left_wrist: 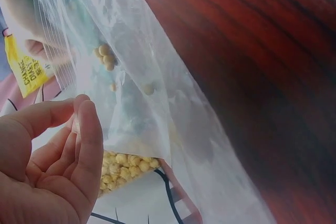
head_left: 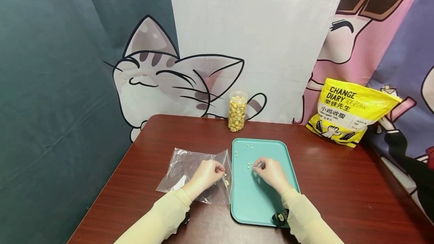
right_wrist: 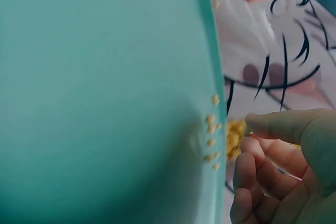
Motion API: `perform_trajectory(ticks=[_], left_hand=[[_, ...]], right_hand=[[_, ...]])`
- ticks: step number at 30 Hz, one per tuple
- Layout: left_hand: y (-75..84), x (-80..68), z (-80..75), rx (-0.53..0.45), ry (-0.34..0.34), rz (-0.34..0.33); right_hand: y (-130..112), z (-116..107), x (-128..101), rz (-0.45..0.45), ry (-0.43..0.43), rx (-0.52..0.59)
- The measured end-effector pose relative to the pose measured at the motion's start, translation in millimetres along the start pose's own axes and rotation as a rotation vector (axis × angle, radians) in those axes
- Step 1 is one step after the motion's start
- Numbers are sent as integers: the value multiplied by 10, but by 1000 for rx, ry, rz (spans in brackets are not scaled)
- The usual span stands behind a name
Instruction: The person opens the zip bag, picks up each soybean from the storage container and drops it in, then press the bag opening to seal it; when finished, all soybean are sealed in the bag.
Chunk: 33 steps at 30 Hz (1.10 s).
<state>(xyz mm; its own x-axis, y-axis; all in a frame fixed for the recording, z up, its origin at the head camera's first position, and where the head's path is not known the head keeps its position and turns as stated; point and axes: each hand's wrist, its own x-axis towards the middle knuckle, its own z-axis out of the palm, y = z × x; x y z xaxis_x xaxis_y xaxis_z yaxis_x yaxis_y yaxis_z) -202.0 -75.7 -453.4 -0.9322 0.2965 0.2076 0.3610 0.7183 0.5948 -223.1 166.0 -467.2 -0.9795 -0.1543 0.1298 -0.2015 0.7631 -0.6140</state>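
"Tray (head_left: 244, 202) first: what do we see on it?"

"Loose yellow bits (head_left: 249, 166), scattered along the left side of the teal surface and in its far left corner."

"Where is our right hand (head_left: 270, 172)?"

"Over the tray, near 1 small cluster of those bits. In the right wrist view its thumb and forefinger meet at the tips, clamped on 1 bit (right_wrist: 249, 131); the other fingers curl below."

"And our left hand (head_left: 207, 173)?"

"Above the clear zip bag (head_left: 183, 165), close to its mouth. Thumb and forefinger are together and appear to pinch the film, though blur leaves that contact hard to make out."

"Where does the bag lie?"

"On the brown table (head_left: 135, 191), just left of the tray, its mouth turned to the tray and the upper film raised. We see several bits inside, just behind the mouth."

"What stands behind our 2 hands?"

"A jar (head_left: 239, 93) filled with yellow pieces (head_left: 236, 116) stands upright beyond the tray, and a yellow packet (head_left: 339, 116) sits at the far right, before the printed cloth backdrop (head_left: 145, 74). Cream sleeves (head_left: 162, 214) cover both our arms."
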Motion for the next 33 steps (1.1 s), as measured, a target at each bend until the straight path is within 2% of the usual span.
perform_trajectory(ticks=[10,21,26,33], left_hand=[[5,3,2,7,4,0],[9,-3,9,2,4,-3],[11,-2,4,-1,5,-5],[14,-8,3,11,10,-4]], right_hand=[[-377,85,-36,-134,5,47],[-496,223,-81,-261,-90,80],[-484,234,-84,-249,-103,110],[-396,206,-72,-209,-72,128]])
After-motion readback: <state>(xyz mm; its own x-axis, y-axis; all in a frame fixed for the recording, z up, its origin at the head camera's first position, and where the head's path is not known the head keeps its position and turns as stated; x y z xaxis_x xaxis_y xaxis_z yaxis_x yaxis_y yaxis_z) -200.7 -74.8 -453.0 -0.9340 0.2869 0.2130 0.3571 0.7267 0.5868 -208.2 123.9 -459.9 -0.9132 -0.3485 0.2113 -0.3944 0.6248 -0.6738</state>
